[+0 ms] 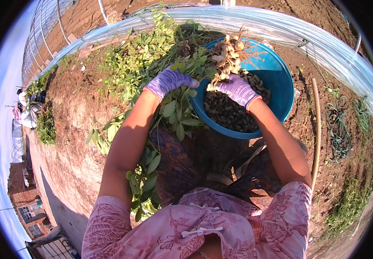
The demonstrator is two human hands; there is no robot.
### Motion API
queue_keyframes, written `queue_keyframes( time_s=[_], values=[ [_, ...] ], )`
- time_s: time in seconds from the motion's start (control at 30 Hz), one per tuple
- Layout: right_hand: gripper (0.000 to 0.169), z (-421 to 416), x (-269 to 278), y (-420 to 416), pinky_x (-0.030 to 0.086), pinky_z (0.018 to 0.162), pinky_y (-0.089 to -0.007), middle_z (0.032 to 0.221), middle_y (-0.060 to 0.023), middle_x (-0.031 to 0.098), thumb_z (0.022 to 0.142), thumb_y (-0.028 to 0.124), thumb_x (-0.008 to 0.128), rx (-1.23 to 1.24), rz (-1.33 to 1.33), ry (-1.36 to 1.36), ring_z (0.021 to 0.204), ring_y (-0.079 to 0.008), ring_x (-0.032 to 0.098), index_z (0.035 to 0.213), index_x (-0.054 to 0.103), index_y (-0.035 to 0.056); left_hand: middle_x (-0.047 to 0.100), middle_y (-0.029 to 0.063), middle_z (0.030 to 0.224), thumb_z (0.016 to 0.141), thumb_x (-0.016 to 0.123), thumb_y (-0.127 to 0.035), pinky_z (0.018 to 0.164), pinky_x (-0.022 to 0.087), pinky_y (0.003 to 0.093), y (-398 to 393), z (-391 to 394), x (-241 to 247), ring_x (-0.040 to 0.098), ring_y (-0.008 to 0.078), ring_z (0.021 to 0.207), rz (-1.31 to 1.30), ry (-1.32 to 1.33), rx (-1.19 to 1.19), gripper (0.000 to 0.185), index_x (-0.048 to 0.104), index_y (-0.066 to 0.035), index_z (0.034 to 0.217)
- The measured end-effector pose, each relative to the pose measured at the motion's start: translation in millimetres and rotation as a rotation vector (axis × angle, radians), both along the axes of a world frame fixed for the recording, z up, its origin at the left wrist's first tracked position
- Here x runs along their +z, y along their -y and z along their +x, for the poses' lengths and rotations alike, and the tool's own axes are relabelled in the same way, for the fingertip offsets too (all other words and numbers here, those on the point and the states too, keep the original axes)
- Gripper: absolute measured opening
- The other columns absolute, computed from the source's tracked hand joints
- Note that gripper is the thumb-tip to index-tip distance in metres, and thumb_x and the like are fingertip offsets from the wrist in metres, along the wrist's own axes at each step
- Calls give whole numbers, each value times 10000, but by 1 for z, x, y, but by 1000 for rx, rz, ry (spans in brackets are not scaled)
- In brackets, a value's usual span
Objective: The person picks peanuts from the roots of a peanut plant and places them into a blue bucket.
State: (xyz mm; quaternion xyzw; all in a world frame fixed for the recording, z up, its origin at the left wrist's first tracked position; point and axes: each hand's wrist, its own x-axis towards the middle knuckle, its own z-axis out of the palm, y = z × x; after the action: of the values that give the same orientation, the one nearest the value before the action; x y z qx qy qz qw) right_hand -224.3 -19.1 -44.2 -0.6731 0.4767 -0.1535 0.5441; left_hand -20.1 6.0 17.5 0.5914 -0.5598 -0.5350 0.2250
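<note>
My left hand (173,79), in a purple striped knit glove, is closed around the green stems of a peanut plant (173,111). Its leaves trail down past my left forearm. At the root end, a cluster of pale peanut pods (228,56) with thin brown roots rises over a blue plastic tub (282,97). My right hand (238,89), gloved the same way, grips the lower pods of that cluster. Beneath it, many loose peanuts (228,111) cover the tub's bottom. The fingertips of my right hand are partly hidden by the pods.
Pulled peanut plants (134,58) lie heaped beyond my left hand. Clear plastic sheeting (270,19) bounds the far side. To the right are a wooden pole (316,129) and a tangled green rope (338,129). A person (27,113) with greenery is at the far left, near a brick building (27,200).
</note>
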Motion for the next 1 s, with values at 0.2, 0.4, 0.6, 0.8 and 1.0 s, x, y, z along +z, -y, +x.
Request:
queue_keyframes(
  time_s=[0.2,0.4,0.6,0.8,1.0],
  values=[
    [353,1,-15,1,397,745,-288,890,-150,560,784,203,499,-12,-90,-86,821,-222,529,1006,453,-68,604,39,816,578,705,-100,688,412,268,-2,-4,5,536,134,733,9,4,26,380,581,-31,930],
    [307,0,-44,6,400,734,-347,883,-180,554,779,240,471,-50,-222,-128,830,-308,522,948,499,-14,595,49,866,556,710,-84,729,399,254,2,-1,-2,531,141,794,28,-59,15,421,576,-20,951],
    [335,-5,-11,-2,400,780,-376,939,-204,540,759,268,460,-39,-346,-282,892,-340,503,976,531,22,595,52,865,542,720,-91,745,393,260,-1,-4,4,525,145,816,27,-49,35,437,575,-13,948],
    [384,-9,19,-12,392,823,-358,1029,-124,538,736,326,502,-7,-194,-432,946,-293,506,1049,534,107,596,51,859,552,720,-107,723,400,261,-4,-2,2,527,141,783,-4,-78,51,433,570,-16,949],
    [392,-4,-21,-1,401,797,-373,991,-137,555,728,327,508,112,-347,-413,916,-315,516,1034,529,82,596,45,831,570,719,-141,682,411,273,2,0,-7,529,140,722,-13,19,-46,438,558,-35,963]
  ],
)
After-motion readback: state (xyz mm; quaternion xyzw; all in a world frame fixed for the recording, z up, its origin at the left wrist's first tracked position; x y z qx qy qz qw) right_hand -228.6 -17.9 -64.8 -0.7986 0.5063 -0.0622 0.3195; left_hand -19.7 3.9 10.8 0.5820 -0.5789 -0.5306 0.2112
